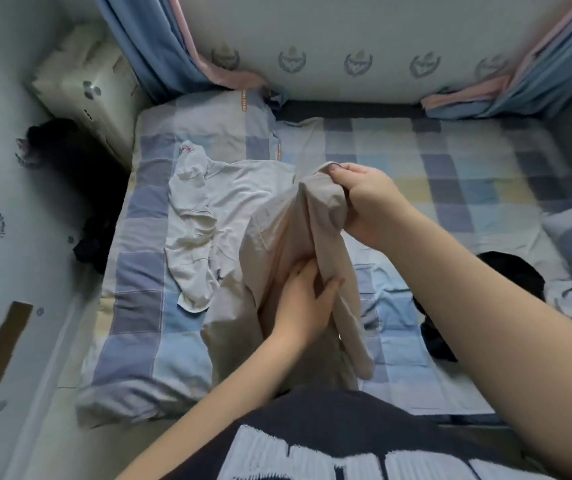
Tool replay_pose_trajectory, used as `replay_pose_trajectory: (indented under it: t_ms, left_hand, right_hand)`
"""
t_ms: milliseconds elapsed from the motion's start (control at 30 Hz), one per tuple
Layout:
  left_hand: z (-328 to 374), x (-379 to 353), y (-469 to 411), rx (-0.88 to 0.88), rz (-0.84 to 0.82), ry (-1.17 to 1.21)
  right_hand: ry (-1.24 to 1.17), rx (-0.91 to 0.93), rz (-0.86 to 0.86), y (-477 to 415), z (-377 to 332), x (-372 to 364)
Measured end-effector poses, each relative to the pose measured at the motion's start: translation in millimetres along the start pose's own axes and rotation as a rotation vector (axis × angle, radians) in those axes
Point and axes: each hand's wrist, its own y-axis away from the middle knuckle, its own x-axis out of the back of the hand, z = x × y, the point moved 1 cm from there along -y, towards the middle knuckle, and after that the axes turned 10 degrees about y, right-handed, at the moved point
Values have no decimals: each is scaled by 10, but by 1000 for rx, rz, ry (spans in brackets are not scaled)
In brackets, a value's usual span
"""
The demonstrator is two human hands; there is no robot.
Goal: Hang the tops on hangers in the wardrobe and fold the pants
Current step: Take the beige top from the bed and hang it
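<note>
A beige garment [277, 233] hangs bunched above the checked bed [450, 161], held by both hands. My right hand [364, 199] pinches its top edge and lifts it. Lower down, my left hand [307, 299] grips a fold of the same cloth, fingers wrapped around it. The lower part trails down toward my body. A white top [201, 216] lies crumpled on the bed just left of the beige garment. Dark clothing [516, 278] shows on the bed behind my right forearm, partly hidden.
A pillow [204, 119] in checked cloth lies at the far left of the bed. Blue and pink curtains [159, 53] hang at both back corners. A white box [83, 84] and a dark heap [90, 244] sit left of the bed by the wall.
</note>
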Motion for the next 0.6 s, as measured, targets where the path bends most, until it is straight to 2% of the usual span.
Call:
replay_pose_trajectory:
  t_ms: [100, 167, 267, 367, 467, 600]
  left_hand:
    - [159, -153, -9, -38, -72, 68]
    - [231, -254, 11, -65, -127, 97]
    - [359, -374, 19, -109, -143, 105]
    - [519, -440, -33, -113, -88, 155]
    - [670, -483, -102, -5, -12, 288]
    - [947, -604, -91, 288, 32, 640]
  right_hand:
    - [-187, -16, 94, 162, -58, 294]
    - [-226, -5, 143, 261, -70, 531]
    - [-154, 14, 136, 445, 21, 887]
    - [24, -6, 162, 685, 269, 1180]
    - [154, 0, 197, 988, 645, 1340]
    - [405, -47, 180, 1337, 1257, 1218]
